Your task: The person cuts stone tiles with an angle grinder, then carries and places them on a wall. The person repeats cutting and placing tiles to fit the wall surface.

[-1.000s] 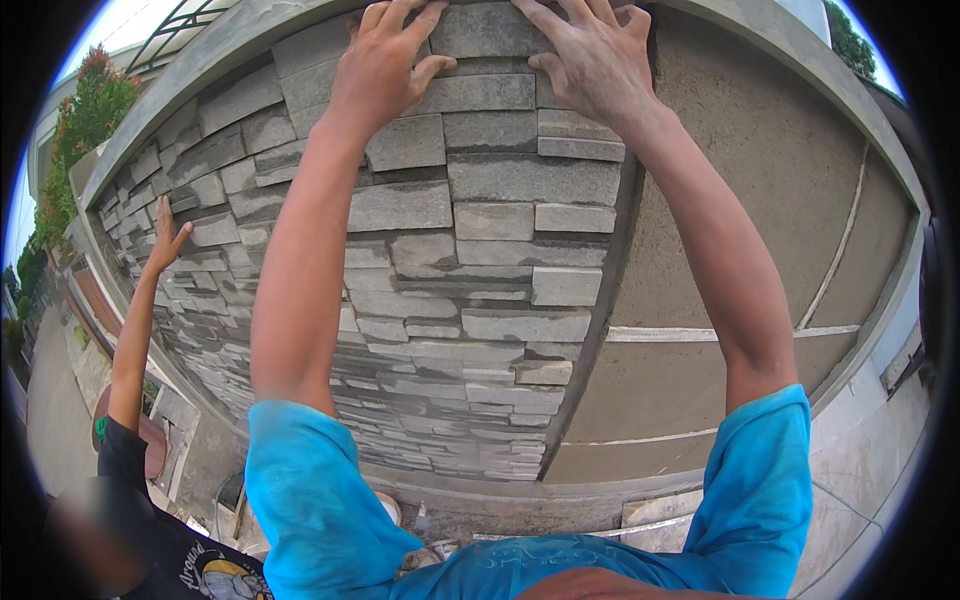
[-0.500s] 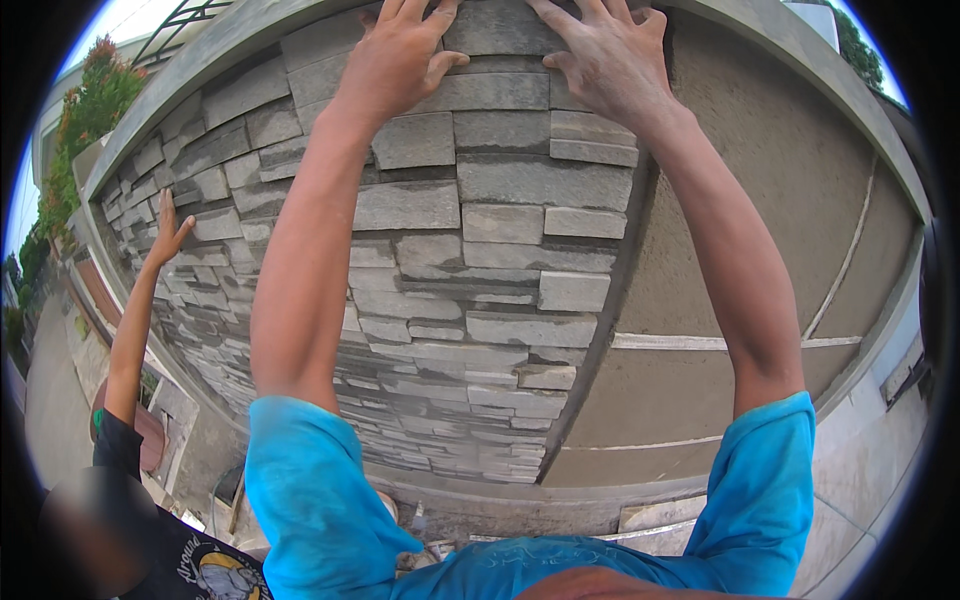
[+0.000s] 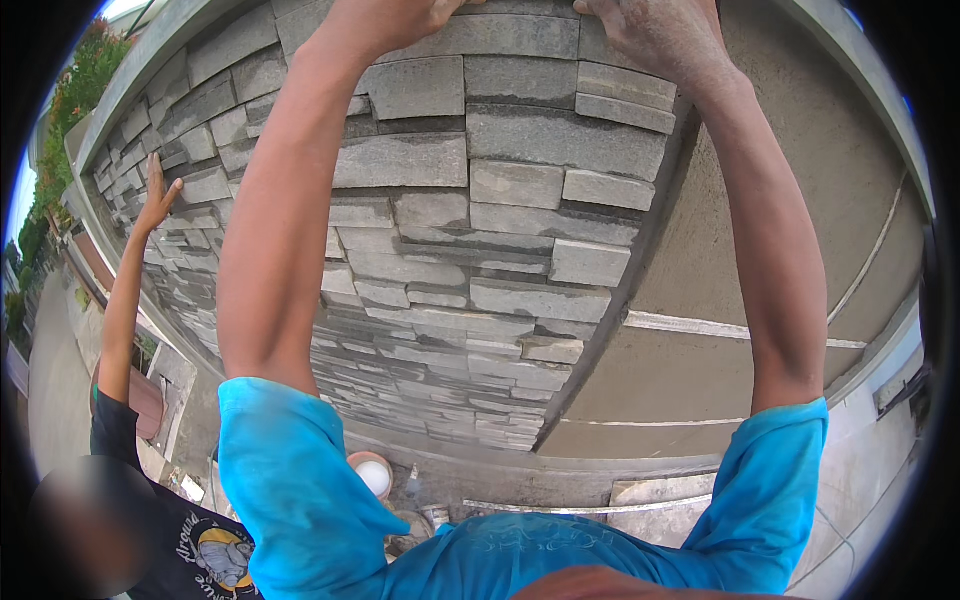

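My left hand point(image 3: 395, 22) is raised at the top edge, against the upper part of a wall faced with grey split stone strips point(image 3: 535, 185). Level with it, to the right, is my dusty right hand point(image 3: 660, 35), near the stones' right border. A grey stone strip point(image 3: 520, 36) spans the space between and just below my hands. The frame's top edge cuts off most of the fingers on both hands, so whether they grip or press a stone is hidden. Only thumb-side parts show, pointing toward each other.
Right of the stones is a smooth grey plaster panel point(image 3: 690, 385) with pale strips. At left, a co-worker's hand point(image 3: 158, 205) lies flat on the stones. Below stand a round container with white contents point(image 3: 372, 474) and a long pale strip point(image 3: 580, 507).
My view has shifted, with the wall's lower part and the white-filled container showing more. My hands sit higher in the picture; their spread fingers, visible before, are now mostly cut off.
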Available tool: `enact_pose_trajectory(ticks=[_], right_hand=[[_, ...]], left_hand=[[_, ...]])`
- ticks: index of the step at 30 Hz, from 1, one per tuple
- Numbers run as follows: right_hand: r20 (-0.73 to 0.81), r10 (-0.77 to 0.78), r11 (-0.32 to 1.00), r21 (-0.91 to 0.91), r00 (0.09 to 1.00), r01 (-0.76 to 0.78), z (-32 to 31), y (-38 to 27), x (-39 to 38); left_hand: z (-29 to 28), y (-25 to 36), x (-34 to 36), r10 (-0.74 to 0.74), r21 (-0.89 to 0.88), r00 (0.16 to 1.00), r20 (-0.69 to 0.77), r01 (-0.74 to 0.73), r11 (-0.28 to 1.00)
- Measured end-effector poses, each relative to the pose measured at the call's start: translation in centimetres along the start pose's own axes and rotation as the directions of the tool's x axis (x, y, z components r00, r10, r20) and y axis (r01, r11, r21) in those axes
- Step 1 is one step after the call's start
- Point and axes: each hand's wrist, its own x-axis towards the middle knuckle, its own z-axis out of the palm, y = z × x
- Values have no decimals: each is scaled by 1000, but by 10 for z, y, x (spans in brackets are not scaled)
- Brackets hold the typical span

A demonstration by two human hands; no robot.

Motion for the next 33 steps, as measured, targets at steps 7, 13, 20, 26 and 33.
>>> enact_pose_trajectory(ticks=[7,13,20,26,33], right_hand=[[-307,283,940,278,909,-198,5,3,-38],[-332,532,820,434,779,-374,38,-14,-44],[-43,653,610,621,756,-491,32,-17,-26],[-57,717,548,662,695,-511,34,-21,-25],[-33,728,507,698,685,-506,36,-23,-25]], left_hand=[[18,-19,-7,149,59,977,-152,-142,988],[72,-42,-15,122,86,883,-453,-93,992],[77,-39,-29,-157,-98,809,-566,123,988],[82,-50,-46,-622,-401,705,-340,489,774],[83,-70,-49,-712,-411,675,-194,603,684]])
